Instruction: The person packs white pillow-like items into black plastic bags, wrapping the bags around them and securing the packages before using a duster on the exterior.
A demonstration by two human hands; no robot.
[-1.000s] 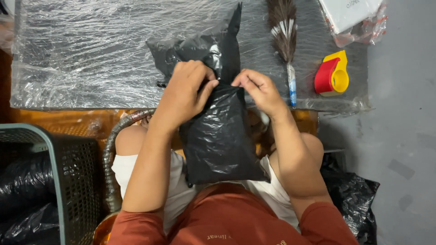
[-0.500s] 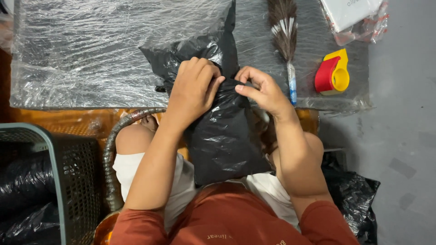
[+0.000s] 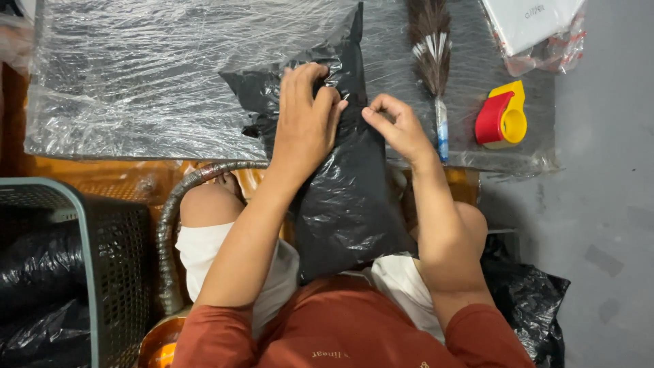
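Since the earlier frames the left hand (image 3: 308,116) has slid further up the black plastic bag (image 3: 340,184) toward its top, and the right hand (image 3: 398,126) has lifted off the flat of the bag to its right edge.

Hidden or unclear: the bag's lower end is cut off behind the person's shirt and lap. Left fingertips curl into the crumpled top of the bag, so I can't tell what's under them. What sits inside the bag isn't visible. Its top corner runs up to the frame edge.

Left hand: palm flat on the bag, fingers curled over and gripping the bunched film near the top. Right hand: thumb and forefinger pinched shut on the bag's right edge, other fingers loosely curled.

Bag: glossy black, wrinkled, long and narrow, lying from the person's lap up onto the plastic-wrapped table (image 3: 136,82), upper part resting on it.

Relative to the bag: feather duster (image 3: 432,61) just right of it, red and yellow tape dispenser (image 3: 503,117) further right, dark mesh basket (image 3: 82,272) well to the left, grey corrugated hose (image 3: 170,218) left near the knee.
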